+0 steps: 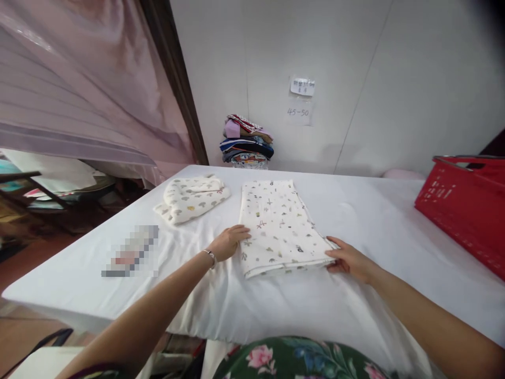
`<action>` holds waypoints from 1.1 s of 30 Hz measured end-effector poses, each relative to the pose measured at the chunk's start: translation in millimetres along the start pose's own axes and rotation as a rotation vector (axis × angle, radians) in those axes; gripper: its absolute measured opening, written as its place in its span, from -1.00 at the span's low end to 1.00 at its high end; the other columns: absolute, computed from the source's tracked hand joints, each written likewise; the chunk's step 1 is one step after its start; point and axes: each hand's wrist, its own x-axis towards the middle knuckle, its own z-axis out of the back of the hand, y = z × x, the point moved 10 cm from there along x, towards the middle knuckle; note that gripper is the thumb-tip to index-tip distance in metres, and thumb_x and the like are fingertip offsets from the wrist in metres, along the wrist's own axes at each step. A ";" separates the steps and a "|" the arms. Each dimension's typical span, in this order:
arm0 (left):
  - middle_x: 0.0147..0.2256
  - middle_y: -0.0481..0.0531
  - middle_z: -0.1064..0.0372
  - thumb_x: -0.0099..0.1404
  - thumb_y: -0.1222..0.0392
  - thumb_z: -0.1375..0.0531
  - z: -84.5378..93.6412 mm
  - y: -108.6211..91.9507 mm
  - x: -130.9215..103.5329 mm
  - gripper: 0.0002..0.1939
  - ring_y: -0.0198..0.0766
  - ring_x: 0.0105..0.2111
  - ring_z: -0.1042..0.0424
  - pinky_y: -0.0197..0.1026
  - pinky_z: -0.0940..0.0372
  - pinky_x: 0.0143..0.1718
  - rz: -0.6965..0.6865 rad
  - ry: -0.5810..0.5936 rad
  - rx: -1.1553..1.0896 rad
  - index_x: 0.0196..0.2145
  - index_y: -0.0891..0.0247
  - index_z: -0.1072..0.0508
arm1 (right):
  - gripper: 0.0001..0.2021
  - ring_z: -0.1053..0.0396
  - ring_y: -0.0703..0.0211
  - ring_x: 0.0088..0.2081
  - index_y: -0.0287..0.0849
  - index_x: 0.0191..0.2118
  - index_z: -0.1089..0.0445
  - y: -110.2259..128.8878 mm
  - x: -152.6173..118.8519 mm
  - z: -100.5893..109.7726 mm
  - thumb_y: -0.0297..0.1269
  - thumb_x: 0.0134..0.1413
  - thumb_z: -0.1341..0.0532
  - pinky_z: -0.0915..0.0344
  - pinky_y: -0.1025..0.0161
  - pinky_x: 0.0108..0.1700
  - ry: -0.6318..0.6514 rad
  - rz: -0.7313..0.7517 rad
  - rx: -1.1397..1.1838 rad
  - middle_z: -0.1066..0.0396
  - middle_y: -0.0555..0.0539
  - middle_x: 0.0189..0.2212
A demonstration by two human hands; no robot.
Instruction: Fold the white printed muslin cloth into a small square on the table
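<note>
A white cloth with small printed figures (278, 226) lies folded in a flat rectangle on the white-covered table. My left hand (229, 242) rests at its left edge, fingertips on the fabric. At the near right corner, my right hand (347, 258) pinches the cloth between thumb and fingers, and the corner is slightly raised. Left of the folded cloth lies a second, loosely bunched white cloth with mushroom-like prints (193, 199).
A red basket (465, 208) stands at the table's right edge. Folded textiles (246, 142) are stacked by the wall behind the table. A blurred-out object (132, 251) lies on the left. A pink curtain (98, 79) hangs at the upper left.
</note>
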 end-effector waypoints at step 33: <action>-0.45 -0.04 -0.38 0.20 0.08 -0.08 -78.2 -177.5 58.1 -0.80 -0.30 -0.42 -0.33 -0.28 -0.13 -0.42 0.022 -0.132 -0.262 -0.44 0.20 -0.44 | -0.72 -0.16 0.34 -0.54 -0.15 -0.33 -0.30 28.3 -32.3 28.2 -0.02 0.01 -0.17 -0.13 0.38 -0.48 -0.443 0.597 -0.285 -0.24 0.08 -0.55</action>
